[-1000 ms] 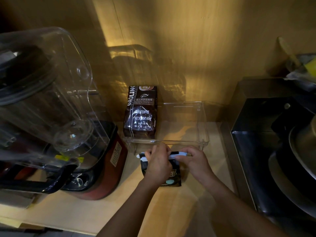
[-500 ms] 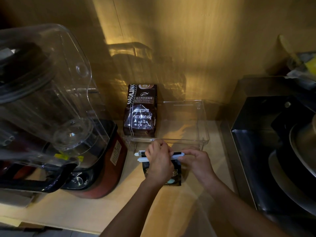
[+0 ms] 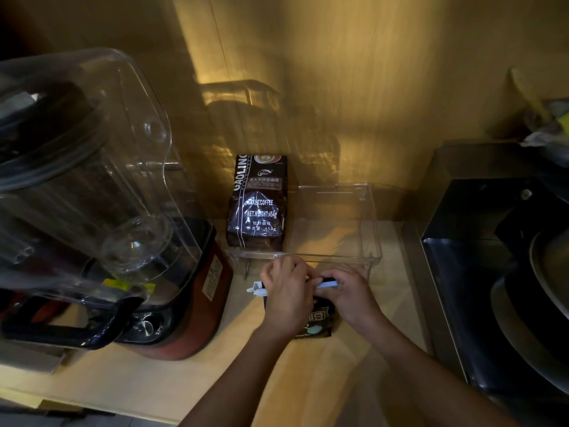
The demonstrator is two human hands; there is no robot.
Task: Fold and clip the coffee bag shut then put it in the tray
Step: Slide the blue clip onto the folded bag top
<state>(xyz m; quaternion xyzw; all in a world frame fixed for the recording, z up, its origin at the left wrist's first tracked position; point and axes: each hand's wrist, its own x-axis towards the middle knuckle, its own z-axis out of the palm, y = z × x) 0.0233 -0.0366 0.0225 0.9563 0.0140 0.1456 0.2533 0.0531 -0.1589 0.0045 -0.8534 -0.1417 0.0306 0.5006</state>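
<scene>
Both hands have crept a touch further from the person since a moment ago, carrying the clip closer to the tray's near wall; otherwise little has shifted. Nearest the person, the small coffee bag (image 3: 318, 323) lies flat on the tabletop (image 3: 308, 380) under the hands, its folded top end pointing away and its bottom end toward the person. Across that fold runs the white clip (image 3: 328, 284), its long axis left to right, crosswise to the bag. The left hand (image 3: 288, 295) curls closed over the clip's left half and covers much of the bag; the right hand (image 3: 349, 292) pinches the clip's right end between fingertips. Whether the clip has latched I cannot tell.

Just beyond the hands stands the clear tray (image 3: 374, 241), its near wall almost touching the knuckles. A larger coffee bag (image 3: 257, 204) stands upright in the tray's left part, so the free floor lies beyond and right of the hands, nearer the right hand. Left of the hands sits a blender (image 3: 101, 211); right, a dark appliance (image 3: 498, 257), both apart from the path.
</scene>
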